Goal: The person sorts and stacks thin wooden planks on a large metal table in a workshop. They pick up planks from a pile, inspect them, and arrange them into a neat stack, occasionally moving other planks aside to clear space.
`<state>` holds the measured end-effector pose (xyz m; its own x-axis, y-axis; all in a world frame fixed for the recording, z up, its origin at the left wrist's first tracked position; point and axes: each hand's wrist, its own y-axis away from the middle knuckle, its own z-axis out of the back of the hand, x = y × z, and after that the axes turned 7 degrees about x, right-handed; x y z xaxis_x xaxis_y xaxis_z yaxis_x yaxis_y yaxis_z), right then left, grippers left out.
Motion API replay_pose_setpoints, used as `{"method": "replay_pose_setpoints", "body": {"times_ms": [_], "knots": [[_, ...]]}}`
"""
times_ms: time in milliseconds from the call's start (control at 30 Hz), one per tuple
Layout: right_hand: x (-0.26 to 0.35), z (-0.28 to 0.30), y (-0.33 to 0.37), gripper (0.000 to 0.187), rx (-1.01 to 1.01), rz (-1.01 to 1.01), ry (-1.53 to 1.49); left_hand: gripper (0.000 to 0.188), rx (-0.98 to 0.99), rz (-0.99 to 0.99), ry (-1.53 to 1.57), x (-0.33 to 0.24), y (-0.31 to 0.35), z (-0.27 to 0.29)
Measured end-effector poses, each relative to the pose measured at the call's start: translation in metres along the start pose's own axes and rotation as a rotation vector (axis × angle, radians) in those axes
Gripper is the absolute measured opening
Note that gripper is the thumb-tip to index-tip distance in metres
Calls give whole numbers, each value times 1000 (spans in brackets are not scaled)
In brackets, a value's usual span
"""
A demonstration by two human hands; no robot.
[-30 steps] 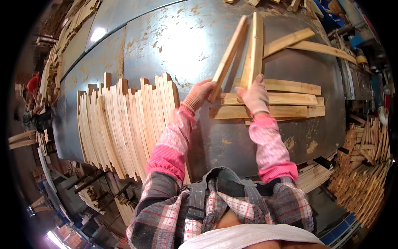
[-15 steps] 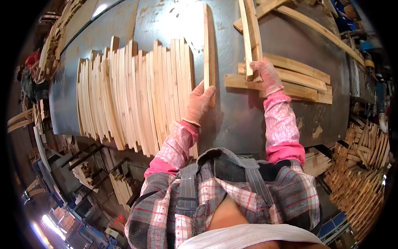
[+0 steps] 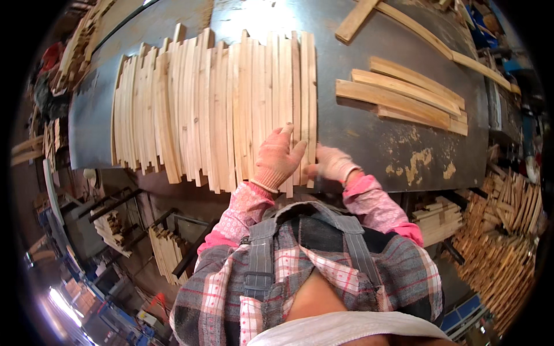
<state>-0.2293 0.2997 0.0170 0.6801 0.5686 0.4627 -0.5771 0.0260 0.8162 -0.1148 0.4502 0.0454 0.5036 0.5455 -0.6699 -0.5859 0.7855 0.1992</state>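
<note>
A row of pale wooden strips lies side by side on the metal-topped table, their ends uneven. My left hand, in a thin pinkish work glove, rests on the strips near their close ends at the row's right side, thumb apart from the fingers. At the right edge, my gloved right hand touches the side of the outermost strip close to its near end. Its fingertips are slightly blurred, with thumb and fingers apart. Neither hand is gripping a strip.
Several loose wooden strips lie crosswise on the table to the right. Another short board and long strips are at the far right. Stacked wood stands beside the table at lower right; metal racks hold strips at lower left.
Two strips from my right hand and one by my left have joined the right end of the row. Both hands have come closer together, the right moving left and nearer my body.
</note>
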Motion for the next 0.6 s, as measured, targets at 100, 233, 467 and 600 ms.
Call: {"method": "replay_pose_setpoints", "body": {"times_ms": [100,233,467,600], "knots": [[-1,45,-2,66,-136,-52,-7,51,-108,-45,-19,18,14,-7],[-8,70,-52,61,-316,117,-252,62,-89,-115,-24,-8,16,-29],[13,76,-97,66,-436,75,-161,79,-55,-30,-287,20,-38,-80],[21,68,-105,65,-558,19,-11,75,-50,-34,-186,26,-39,-76]]}}
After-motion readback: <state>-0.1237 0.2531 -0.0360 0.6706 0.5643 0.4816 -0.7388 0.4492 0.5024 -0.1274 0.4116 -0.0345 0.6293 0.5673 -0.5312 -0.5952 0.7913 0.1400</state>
